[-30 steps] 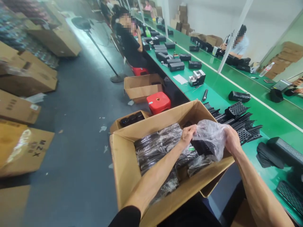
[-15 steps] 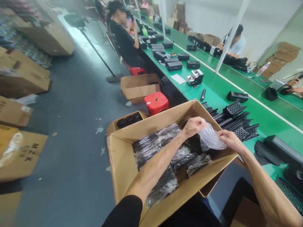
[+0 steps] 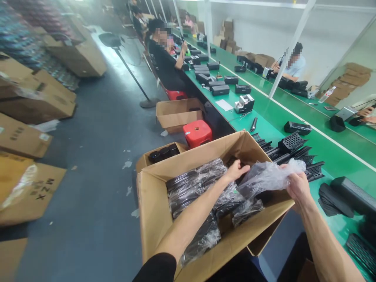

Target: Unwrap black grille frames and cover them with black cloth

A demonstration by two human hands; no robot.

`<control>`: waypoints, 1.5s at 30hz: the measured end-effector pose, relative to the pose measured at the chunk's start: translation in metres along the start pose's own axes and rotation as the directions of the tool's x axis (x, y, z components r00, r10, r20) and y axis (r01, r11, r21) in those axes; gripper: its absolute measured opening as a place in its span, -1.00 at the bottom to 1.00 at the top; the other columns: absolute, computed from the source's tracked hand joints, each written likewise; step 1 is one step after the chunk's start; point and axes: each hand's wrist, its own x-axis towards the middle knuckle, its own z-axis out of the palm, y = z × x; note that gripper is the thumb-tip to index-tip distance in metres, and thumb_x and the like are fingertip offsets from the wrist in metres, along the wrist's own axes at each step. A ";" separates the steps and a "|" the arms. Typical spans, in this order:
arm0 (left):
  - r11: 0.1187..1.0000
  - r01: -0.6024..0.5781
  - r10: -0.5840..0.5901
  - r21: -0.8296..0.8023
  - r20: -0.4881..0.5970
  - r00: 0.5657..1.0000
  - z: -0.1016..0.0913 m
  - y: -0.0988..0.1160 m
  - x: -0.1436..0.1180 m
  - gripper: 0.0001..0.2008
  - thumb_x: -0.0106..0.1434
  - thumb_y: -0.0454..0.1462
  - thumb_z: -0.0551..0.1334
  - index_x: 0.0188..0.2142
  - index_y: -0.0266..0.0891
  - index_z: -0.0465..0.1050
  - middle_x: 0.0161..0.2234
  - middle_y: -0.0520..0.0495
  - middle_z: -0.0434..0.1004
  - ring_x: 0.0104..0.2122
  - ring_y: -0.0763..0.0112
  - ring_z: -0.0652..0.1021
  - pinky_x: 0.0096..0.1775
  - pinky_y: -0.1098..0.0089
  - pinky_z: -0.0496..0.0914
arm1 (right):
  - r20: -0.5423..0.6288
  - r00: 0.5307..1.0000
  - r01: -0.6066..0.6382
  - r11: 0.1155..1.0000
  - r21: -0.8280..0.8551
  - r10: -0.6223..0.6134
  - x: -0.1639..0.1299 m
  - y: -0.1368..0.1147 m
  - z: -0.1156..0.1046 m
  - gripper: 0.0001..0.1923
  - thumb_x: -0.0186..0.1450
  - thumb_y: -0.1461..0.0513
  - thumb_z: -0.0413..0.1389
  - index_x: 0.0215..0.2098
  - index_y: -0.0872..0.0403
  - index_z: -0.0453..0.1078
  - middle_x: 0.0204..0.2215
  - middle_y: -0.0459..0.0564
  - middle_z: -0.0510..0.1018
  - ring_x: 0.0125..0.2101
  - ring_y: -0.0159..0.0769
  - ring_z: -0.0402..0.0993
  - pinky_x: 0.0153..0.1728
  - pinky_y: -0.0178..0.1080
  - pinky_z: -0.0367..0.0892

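My right hand (image 3: 299, 185) is closed on a clear plastic bag (image 3: 258, 178), gripping it near the box's right rim. The bag stretches leftward over the box, and a crumpled end stands up above the fist. My left hand (image 3: 236, 170) is inside the far part of the cardboard box (image 3: 155, 211), beside the bag. Its thumb points to the right, apart from the fingers, which show only in part; I see nothing held in it. Below my left forearm lie several black parts wrapped in clear plastic (image 3: 202, 231).
Black perforated covers (image 3: 292, 141) lie on the green table (image 3: 273, 113) beyond the box. A red stool (image 3: 197, 132) and another open carton (image 3: 176, 115) stand on the floor at the far side. A co-worker in black (image 3: 164, 58) sits along the table.
My right hand has pulled the bag to the right, stretching it out. My left hand has come off the bag and moved slightly lower into the box. The view has shifted a little.
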 end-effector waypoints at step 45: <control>0.972 -0.226 0.233 0.055 -0.266 0.936 -0.046 0.037 0.056 -0.21 0.22 -0.10 0.40 0.36 -0.26 0.20 0.22 -0.35 0.41 0.00 0.16 0.55 0.04 0.18 0.46 | 0.167 0.951 0.283 0.949 -0.140 -0.260 0.069 -0.043 0.039 -0.64 0.16 -0.07 0.16 -0.37 0.05 0.36 -0.44 -0.09 0.44 -0.41 -0.33 0.30 -0.36 -0.30 0.22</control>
